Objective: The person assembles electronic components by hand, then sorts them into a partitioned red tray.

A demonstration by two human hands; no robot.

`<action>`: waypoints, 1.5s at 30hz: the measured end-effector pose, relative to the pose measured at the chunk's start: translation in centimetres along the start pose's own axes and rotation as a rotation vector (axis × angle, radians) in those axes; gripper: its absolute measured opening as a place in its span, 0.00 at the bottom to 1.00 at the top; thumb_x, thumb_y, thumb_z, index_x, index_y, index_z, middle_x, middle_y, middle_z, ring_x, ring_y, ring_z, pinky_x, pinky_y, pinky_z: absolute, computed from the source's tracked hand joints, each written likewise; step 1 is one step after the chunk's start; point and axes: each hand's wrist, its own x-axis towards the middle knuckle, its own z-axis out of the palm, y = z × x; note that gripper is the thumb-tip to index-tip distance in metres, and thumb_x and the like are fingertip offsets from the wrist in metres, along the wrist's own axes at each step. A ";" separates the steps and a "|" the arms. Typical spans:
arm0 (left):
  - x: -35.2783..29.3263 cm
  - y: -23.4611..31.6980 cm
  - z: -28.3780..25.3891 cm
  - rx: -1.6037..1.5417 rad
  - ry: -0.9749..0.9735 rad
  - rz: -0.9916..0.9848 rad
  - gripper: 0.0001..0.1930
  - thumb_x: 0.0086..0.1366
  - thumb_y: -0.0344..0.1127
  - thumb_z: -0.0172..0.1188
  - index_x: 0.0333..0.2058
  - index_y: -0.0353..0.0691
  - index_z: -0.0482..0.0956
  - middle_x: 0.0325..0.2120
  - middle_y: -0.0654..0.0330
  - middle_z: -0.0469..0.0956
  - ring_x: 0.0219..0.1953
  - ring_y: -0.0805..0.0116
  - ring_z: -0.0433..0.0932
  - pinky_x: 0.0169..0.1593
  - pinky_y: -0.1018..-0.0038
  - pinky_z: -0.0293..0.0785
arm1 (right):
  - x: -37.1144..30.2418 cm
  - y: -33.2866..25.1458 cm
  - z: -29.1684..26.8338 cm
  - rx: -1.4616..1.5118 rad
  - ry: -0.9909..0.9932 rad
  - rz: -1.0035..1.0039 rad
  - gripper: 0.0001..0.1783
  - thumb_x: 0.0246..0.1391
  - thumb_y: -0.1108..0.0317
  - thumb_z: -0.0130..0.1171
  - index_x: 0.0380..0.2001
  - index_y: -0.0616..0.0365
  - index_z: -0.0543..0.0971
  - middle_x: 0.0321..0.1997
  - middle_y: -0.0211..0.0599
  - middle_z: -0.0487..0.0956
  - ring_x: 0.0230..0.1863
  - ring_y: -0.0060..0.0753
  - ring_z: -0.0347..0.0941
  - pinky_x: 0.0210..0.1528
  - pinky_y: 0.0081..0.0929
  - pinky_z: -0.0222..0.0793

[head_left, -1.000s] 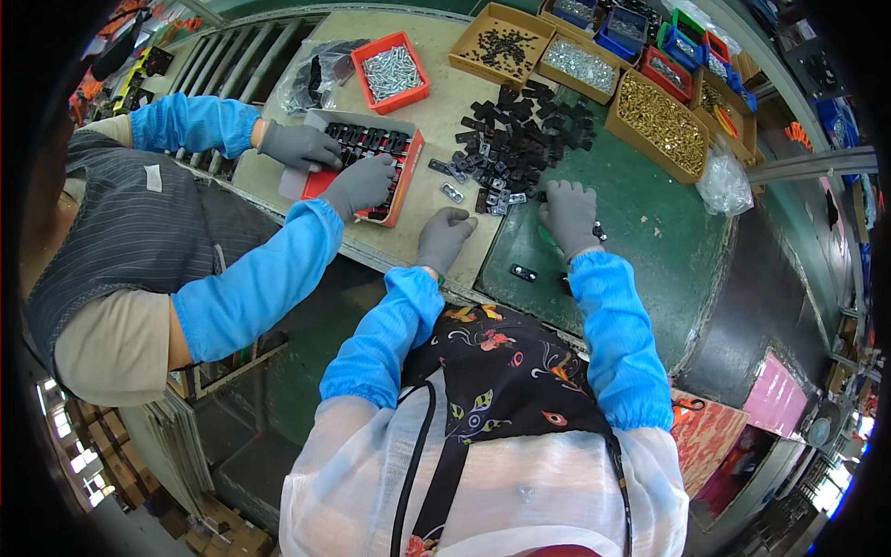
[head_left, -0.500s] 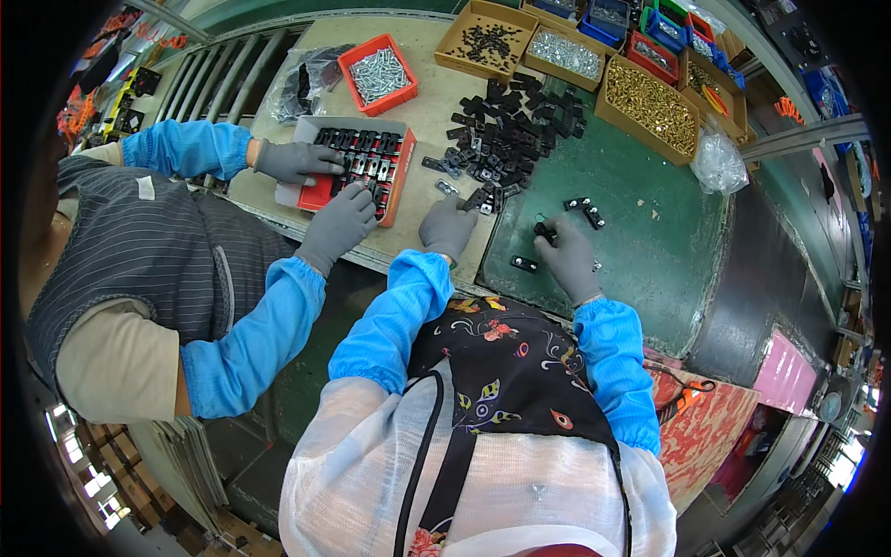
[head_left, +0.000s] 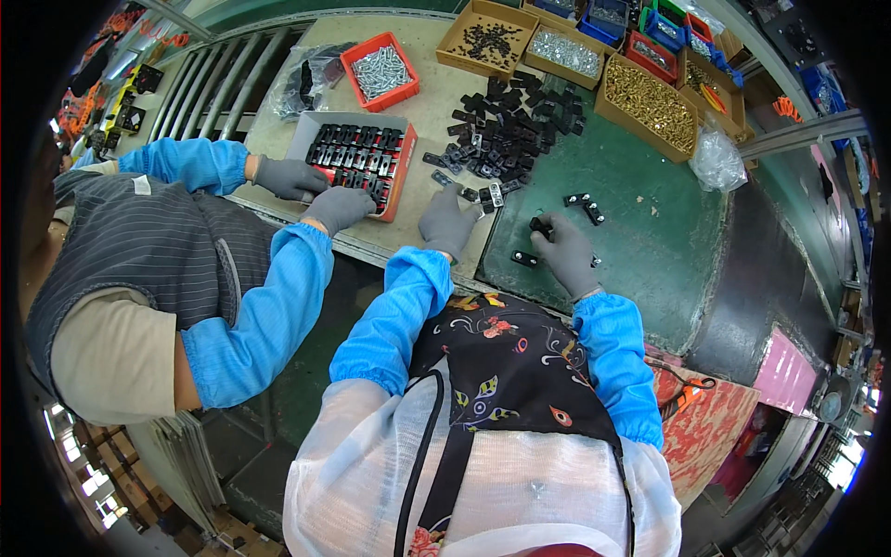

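Note:
My left hand (head_left: 447, 223), in a grey glove, reaches to the near edge of a heap of black metal clips (head_left: 506, 139). Its fingers and thumb look apart, the fingertips by the small silver-and-black pieces (head_left: 491, 196) lying there. My right hand (head_left: 564, 255), also gloved, is closed on a small black clip (head_left: 538, 226) over the green mat. Beside it lie a black clip with silver ends (head_left: 524, 259) and two assembled black clips (head_left: 586, 209). A silver end shows by the right hand's outer side; the rest is hidden.
At left, a co-worker's gloved hands (head_left: 342, 210) work at a red-and-white box (head_left: 405, 176) with rows of black clips. Behind stand a red bin of screws (head_left: 382, 74), cardboard trays of black bits (head_left: 483, 42) and brass fasteners (head_left: 650, 107), and a plastic bag (head_left: 719, 162).
My left hand has moved slightly so its fingertips cover the silver piece that lay before them. My right hand barely moves. The co-worker's hands have drawn back toward the box's near edge.

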 end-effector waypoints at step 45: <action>-2.5 -2.0 0.2 -1.723 -0.689 -0.241 0.28 0.66 0.25 0.45 0.62 0.31 0.49 0.55 0.46 0.64 0.54 0.57 0.71 0.53 0.69 0.74 | 3.6 0.1 3.3 -0.295 -0.132 -0.304 0.13 0.46 0.65 0.59 0.35 0.58 0.75 0.37 0.47 0.76 0.40 0.52 0.73 0.43 0.43 0.69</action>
